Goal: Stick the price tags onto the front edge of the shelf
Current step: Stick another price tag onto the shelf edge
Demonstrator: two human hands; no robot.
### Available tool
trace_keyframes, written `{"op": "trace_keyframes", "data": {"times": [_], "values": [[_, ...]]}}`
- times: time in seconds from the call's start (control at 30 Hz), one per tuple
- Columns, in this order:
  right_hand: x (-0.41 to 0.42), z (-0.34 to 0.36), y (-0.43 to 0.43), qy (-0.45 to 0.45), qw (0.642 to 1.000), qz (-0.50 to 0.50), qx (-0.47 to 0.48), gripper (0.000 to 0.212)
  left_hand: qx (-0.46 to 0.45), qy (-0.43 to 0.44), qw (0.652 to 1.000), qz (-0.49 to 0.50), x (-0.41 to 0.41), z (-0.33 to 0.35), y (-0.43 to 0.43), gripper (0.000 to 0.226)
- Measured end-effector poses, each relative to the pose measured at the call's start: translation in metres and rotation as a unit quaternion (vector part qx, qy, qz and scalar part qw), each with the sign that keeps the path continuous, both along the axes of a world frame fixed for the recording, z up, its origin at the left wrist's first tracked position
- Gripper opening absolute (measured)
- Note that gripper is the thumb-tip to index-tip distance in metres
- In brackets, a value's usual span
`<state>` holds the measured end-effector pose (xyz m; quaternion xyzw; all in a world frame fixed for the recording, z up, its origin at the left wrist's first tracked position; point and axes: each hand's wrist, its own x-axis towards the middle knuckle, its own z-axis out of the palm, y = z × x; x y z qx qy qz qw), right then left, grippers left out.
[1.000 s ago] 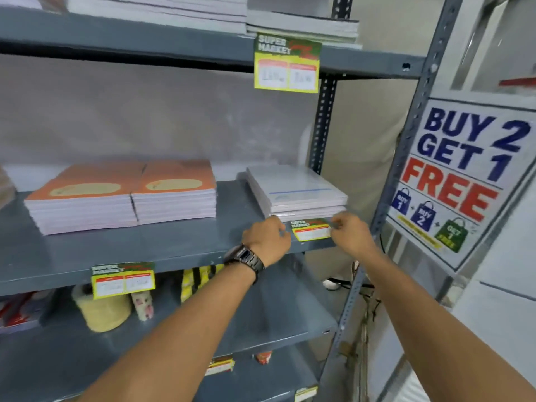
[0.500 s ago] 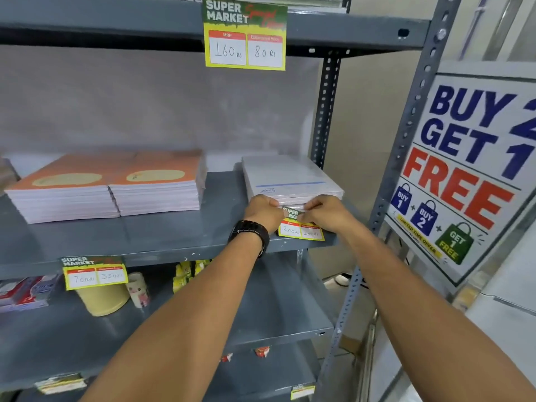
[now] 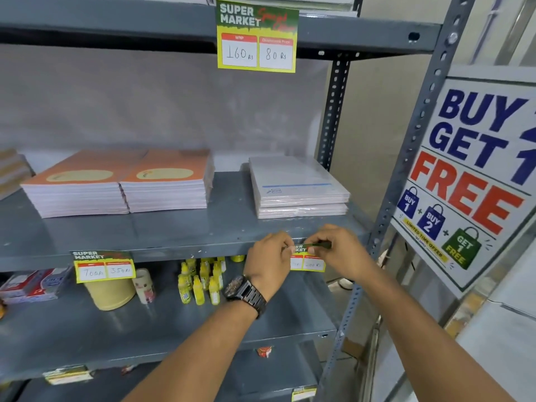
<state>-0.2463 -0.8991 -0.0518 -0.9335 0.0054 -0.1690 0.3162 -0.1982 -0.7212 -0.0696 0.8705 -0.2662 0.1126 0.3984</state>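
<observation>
Pressing a price tag (image 3: pixel 308 258) against the front edge of the middle shelf (image 3: pixel 179 250), toward the right end. Left hand (image 3: pixel 268 264) pinching the tag's left top edge with fingers closed; right hand (image 3: pixel 338 250) pinching the right top edge likewise. Wearing a dark wristwatch (image 3: pixel 246 294) on the left wrist. Sitting on the middle shelf: two orange notebook stacks (image 3: pixel 121 184) at left, a white wrapped pad stack (image 3: pixel 298 188) at right, just behind the tag. Hanging already: a second tag (image 3: pixel 103 266) further left on the same edge, another tag (image 3: pixel 256 36) on the upper shelf. Standing on the lower shelf: yellow bottles (image 3: pixel 200 280), a tape roll (image 3: pixel 110 294).
</observation>
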Motion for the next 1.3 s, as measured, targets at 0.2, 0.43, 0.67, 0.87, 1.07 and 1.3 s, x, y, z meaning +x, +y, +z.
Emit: {"op": "trace_keyframes", "data": {"times": [0.2,0.43,0.67,0.87,1.07,1.3], "values": [[-0.006,-0.01,0.002,-0.032,0.995,-0.067,0.062,0.01,0.018,-0.004,1.0,0.011,0.002,-0.006,-0.003,0.007],[-0.003,-0.014,0.001,-0.059,0.988,-0.11,0.088,0.008,0.041,-0.042,0.998,-0.009,0.006,0.003,-0.009,0.011],[-0.001,-0.013,0.006,-0.075,0.987,-0.129,0.056,0.006,0.08,-0.061,0.995,-0.016,0.008,0.005,-0.011,0.013],[0.0,-0.014,0.009,-0.097,0.985,-0.142,0.005,0.009,0.112,-0.091,0.99,-0.012,0.005,0.007,-0.012,0.016],[-0.002,-0.006,0.003,-0.086,0.984,-0.155,0.019,0.021,0.149,-0.136,0.979,0.034,-0.004,0.01,-0.01,0.011],[-0.007,0.001,-0.014,-0.078,0.982,-0.12,0.126,0.044,0.215,-0.388,0.892,-0.086,-0.034,-0.031,-0.026,0.037]]}}
